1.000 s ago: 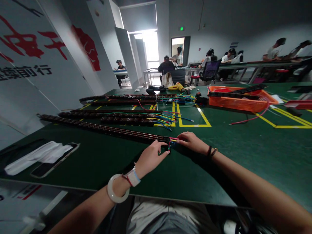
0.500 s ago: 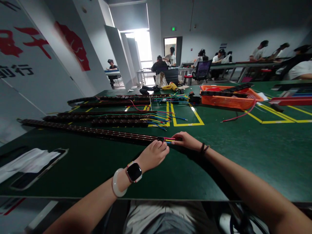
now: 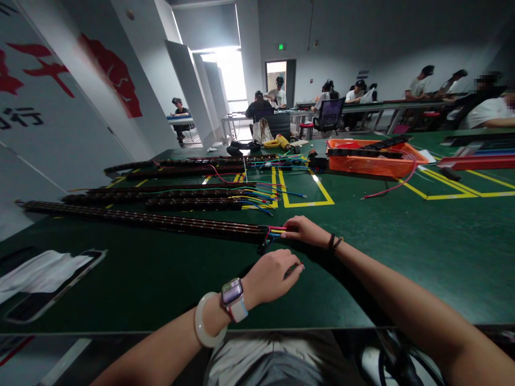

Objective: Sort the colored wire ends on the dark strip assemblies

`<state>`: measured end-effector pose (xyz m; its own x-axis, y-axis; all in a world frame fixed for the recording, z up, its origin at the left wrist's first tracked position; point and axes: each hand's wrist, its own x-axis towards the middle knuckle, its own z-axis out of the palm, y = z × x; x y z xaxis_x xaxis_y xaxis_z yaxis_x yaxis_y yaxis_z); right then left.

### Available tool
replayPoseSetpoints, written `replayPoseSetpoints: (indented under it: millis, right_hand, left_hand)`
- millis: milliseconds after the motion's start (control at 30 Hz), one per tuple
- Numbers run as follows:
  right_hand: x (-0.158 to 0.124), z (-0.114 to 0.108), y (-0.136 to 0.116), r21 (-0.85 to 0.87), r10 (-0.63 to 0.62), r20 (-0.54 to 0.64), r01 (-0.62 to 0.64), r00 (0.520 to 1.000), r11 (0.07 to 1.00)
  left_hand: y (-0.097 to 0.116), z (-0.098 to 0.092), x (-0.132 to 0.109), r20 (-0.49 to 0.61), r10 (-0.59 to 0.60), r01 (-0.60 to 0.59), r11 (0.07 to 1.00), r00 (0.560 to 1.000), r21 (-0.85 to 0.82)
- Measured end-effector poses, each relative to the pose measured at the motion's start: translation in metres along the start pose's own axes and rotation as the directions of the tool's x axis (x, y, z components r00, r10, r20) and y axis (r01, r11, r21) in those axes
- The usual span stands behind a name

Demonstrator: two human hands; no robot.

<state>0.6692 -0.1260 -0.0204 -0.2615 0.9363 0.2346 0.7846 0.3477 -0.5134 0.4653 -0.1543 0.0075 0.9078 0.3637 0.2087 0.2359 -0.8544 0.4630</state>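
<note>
A long dark bundle of cables [image 3: 161,219], bound at intervals, lies slantwise across the green table. Red, yellow and blue wires [image 3: 277,231] stick out of its right end. My right hand [image 3: 303,230] pinches these wires between thumb and fingers. Just below the bundle's end, my left hand [image 3: 273,274] is held over the table with its fingers loosely bent and apart; I see nothing in it. A small dark piece [image 3: 263,246] with thin wires hangs at the bundle's end, close to the left hand.
More cable bundles [image 3: 193,202] with coloured ends lie beyond. An orange basket [image 3: 362,167] and a yellow heat gun [image 3: 281,142] are farther back. At left, a white paper [image 3: 44,273] lies on a dark flat object [image 3: 56,295]. Several people work at tables behind.
My left hand has let go of the bundle's end and moved down and right, baring the small dark piece. My right hand keeps its pinch on the wires.
</note>
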Motion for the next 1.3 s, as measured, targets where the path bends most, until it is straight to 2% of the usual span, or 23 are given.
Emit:
replayPoseSetpoints:
  millis: [33, 67, 133, 167, 233, 300, 333, 400, 600, 733, 867, 1000, 1100, 1300]
  right_hand:
    - [0.000, 0.000, 0.001, 0.001, -0.002, 0.001, 0.002, 1.000, 1.000]
    - [0.000, 0.001, 0.002, 0.002, -0.003, 0.002, 0.003, 1.000, 1.000]
    - [0.000, 0.002, 0.003, 0.013, -0.004, 0.009, 0.004, 1.000, 1.000]
    - [0.000, 0.003, 0.004, 0.020, -0.006, 0.013, 0.006, 1.000, 1.000]
    - [0.000, 0.004, 0.005, 0.027, -0.012, 0.016, 0.012, 1.000, 1.000]
    - [0.001, 0.004, 0.005, 0.038, -0.029, 0.017, 0.028, 0.999, 0.999]
    - [0.001, 0.004, 0.005, 0.048, -0.040, 0.021, 0.039, 0.999, 0.998]
    - [0.001, 0.002, 0.004, 0.061, -0.059, 0.036, 0.057, 0.998, 0.996]
    - [0.002, 0.001, 0.003, -0.082, -0.057, 0.030, 0.059, 0.998, 0.995]
    - [0.002, 0.003, 0.001, -0.154, -0.094, -0.012, 0.091, 0.996, 0.984]
    - [0.001, 0.002, -0.004, -0.329, -0.143, -0.067, 0.113, 0.987, 0.938]
    - [0.001, -0.002, -0.010, -0.471, -0.157, -0.071, 0.106, 0.985, 0.876]
    - [0.001, -0.003, -0.014, -0.549, -0.172, -0.048, 0.118, 0.984, 0.827]
    - [-0.003, -0.002, -0.023, -0.656, -0.227, -0.026, 0.155, 0.974, 0.738]
  left_hand:
    - [0.001, 0.005, 0.008, 0.054, -0.087, 0.096, 0.978, 0.995, -0.187]
    - [0.001, 0.010, 0.015, 0.145, -0.167, 0.210, 0.908, 0.975, -0.363]
    - [-0.005, 0.018, 0.030, 0.342, -0.282, 0.440, 0.663, 0.896, -0.605]
    - [-0.010, 0.021, 0.036, 0.402, -0.309, 0.507, 0.512, 0.862, -0.694]
    - [-0.017, 0.024, 0.043, 0.454, -0.326, 0.529, 0.195, 0.829, -0.826]
    - [-0.022, 0.024, 0.046, 0.456, -0.346, 0.464, -0.062, 0.820, -0.883]
    - [-0.023, 0.024, 0.047, 0.449, -0.364, 0.425, -0.148, 0.816, -0.893]
    - [-0.023, 0.025, 0.048, 0.436, -0.389, 0.364, -0.246, 0.812, -0.898]
    - [-0.026, 0.032, 0.054, 0.411, -0.343, 0.283, -0.365, 0.845, -0.887]
    - [-0.027, 0.033, 0.053, 0.412, -0.335, 0.248, -0.436, 0.848, -0.865]
    - [-0.027, 0.032, 0.053, 0.383, -0.365, 0.178, -0.485, 0.849, -0.856]
    - [-0.029, 0.035, 0.055, 0.300, -0.457, 0.045, -0.489, 0.837, -0.871]
    - [-0.032, 0.038, 0.058, 0.221, -0.525, -0.050, -0.452, 0.822, -0.890]
    - [-0.033, 0.039, 0.061, 0.172, -0.606, -0.123, -0.414, 0.777, -0.902]
